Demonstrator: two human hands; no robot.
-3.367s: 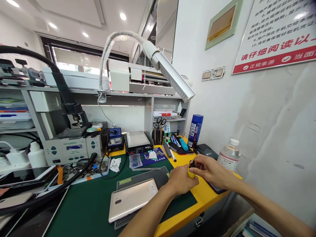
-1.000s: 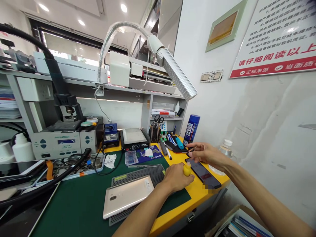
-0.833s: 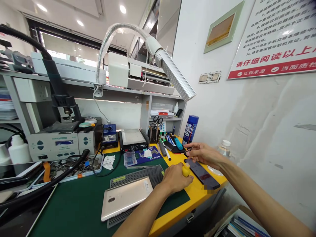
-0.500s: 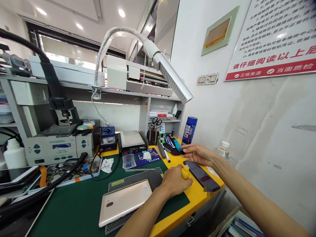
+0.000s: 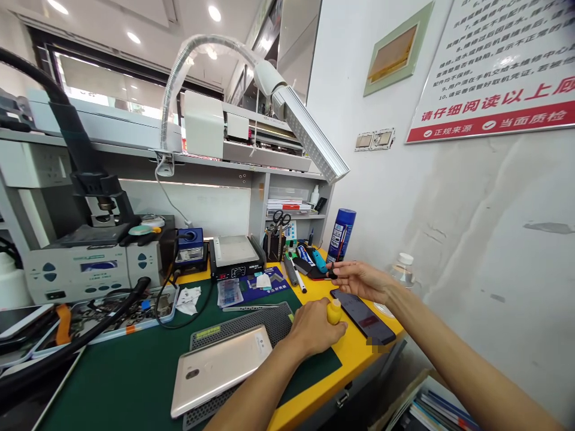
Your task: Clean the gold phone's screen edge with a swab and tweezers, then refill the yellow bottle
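Just left of the flat black glass-fronted phone (image 5: 363, 317), the left hand (image 5: 315, 328) gripped a small rounded yellow bottle (image 5: 333, 313). By that phone's far end, the right hand (image 5: 363, 280) pinched a tiny black object (image 5: 332, 273). Well left of the phone lay a gold rectangular handset (image 5: 222, 369).

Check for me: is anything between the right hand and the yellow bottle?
Nothing visible blocks the gap from the right hand to the yellow bottle gripped in the left hand; a dark phone lies flat on the yellow bench below.
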